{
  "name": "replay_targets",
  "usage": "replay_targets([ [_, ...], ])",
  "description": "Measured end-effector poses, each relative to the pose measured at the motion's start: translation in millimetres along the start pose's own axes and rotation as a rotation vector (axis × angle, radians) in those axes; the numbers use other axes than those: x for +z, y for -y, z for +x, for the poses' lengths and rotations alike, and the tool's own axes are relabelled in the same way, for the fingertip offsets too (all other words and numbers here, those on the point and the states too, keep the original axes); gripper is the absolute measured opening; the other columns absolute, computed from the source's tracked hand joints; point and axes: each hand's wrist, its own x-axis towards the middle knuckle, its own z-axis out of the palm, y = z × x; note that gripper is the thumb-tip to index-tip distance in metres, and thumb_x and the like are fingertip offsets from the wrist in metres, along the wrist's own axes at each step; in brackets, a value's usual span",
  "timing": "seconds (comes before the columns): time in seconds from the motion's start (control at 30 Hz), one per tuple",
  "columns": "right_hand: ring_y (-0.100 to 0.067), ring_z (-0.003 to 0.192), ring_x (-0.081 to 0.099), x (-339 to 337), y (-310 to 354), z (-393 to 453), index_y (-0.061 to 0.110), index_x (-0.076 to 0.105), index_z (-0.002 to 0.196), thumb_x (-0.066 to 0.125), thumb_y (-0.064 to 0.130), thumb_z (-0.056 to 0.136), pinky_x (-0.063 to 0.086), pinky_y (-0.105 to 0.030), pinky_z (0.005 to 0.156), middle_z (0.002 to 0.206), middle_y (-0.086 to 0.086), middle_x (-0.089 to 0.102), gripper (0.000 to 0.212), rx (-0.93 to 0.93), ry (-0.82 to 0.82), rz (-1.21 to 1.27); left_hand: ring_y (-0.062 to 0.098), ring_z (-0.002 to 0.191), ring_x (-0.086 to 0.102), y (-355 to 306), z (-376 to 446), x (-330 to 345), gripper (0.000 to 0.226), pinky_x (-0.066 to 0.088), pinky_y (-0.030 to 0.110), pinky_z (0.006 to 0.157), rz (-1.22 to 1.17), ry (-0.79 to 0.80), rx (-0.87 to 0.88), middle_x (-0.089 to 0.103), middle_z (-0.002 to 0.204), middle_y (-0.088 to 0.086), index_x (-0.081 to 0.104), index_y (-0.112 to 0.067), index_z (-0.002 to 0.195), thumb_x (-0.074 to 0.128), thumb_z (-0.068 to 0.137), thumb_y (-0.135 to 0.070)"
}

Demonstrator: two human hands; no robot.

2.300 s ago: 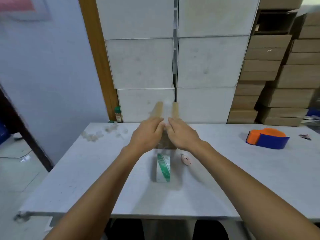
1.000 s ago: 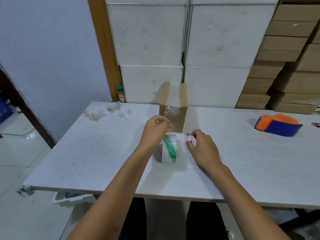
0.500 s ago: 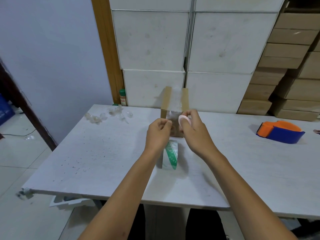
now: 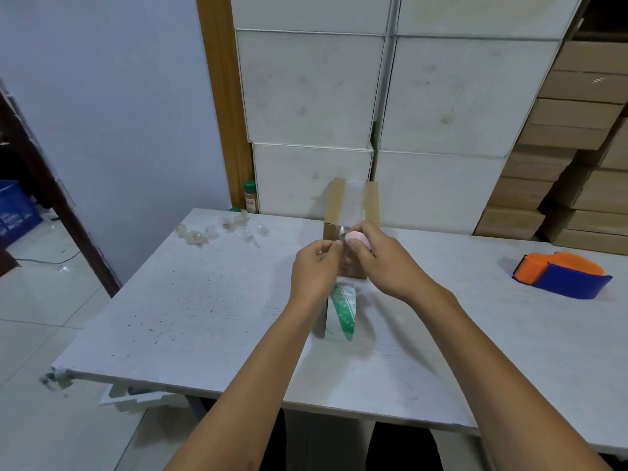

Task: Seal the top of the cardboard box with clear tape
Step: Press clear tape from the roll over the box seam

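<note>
A small brown cardboard box stands at the middle of the white table, a shiny strip of clear tape running along its top. A roll of clear tape with green print stands on edge just in front of the box. My left hand pinches the tape strip at the box's near top edge. My right hand holds a small pink cutter against that strip, right beside the left fingers.
An orange and blue tape dispenser lies at the right of the table. Crumpled tape scraps lie at the back left, near a green-capped bottle. White and brown boxes are stacked behind the table.
My right hand picked the pink cutter up from the table and brought it to the tape at the box's front top edge. My left hand kept pinching the strip.
</note>
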Motion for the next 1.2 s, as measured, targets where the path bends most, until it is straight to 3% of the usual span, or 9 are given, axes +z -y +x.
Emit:
replay_targets([
  [0.1,-0.026,0.1,0.067,-1,-1,3,0.018,0.059,0.121,0.049,0.034,0.111,0.052,-0.038,0.081,0.112,-0.004,0.073,0.022,0.004,0.005,-0.016,0.017,0.086,0.083,-2,3,-1,0.022,0.065,0.046,0.093,0.001,0.016,0.007,0.085,0.08,-0.002,0.081,-0.027,0.093,0.064,0.1,-0.04],
  [0.23,-0.025,0.091,0.063,-3,1,10,0.021,0.058,0.116,0.049,0.034,0.11,0.043,-0.026,0.065,0.102,0.0,0.071,0.017,-0.023,0.014,-0.082,0.016,0.082,0.083,-1,4,1,0.02,0.065,0.049,0.093,-0.002,0.003,0.004,0.085,0.077,-0.002,0.08,-0.027,0.091,0.066,0.099,-0.037],
  [0.4,-0.027,0.089,0.065,-4,8,15,0.027,0.061,0.112,0.046,0.037,0.11,0.053,-0.041,0.078,0.096,0.003,0.075,0.018,-0.058,-0.026,-0.177,0.013,0.077,0.083,0,1,4,0.022,0.065,0.038,0.086,0.002,-0.04,0.013,0.084,0.075,-0.002,0.079,-0.025,0.089,0.066,0.101,-0.038],
  [0.5,-0.029,0.089,0.065,-2,8,17,0.029,0.06,0.111,0.046,0.038,0.109,0.055,-0.043,0.079,0.093,0.004,0.074,0.017,-0.064,-0.026,-0.202,0.013,0.075,0.083,0,1,5,0.025,0.066,0.039,0.086,0.012,-0.051,0.022,0.083,0.073,-0.001,0.079,-0.026,0.09,0.064,0.102,-0.041],
  [0.73,-0.03,0.095,0.067,2,6,17,0.031,0.059,0.115,0.043,0.039,0.111,0.055,-0.042,0.078,0.104,0.002,0.077,0.019,-0.069,-0.027,-0.26,0.017,0.076,0.082,2,3,7,0.025,0.068,0.048,0.087,0.015,-0.054,0.057,0.083,0.073,0.0,0.079,-0.024,0.089,0.062,0.103,-0.034],
  [1.2,-0.031,0.089,0.065,1,4,16,0.03,0.057,0.114,0.039,0.039,0.112,0.047,-0.039,0.07,0.099,-0.001,0.075,0.02,-0.074,-0.027,-0.38,0.01,0.076,0.083,5,3,7,0.024,0.068,0.05,0.087,0.047,-0.047,0.142,0.084,0.081,-0.008,0.079,-0.029,0.088,0.064,0.106,-0.028],
])
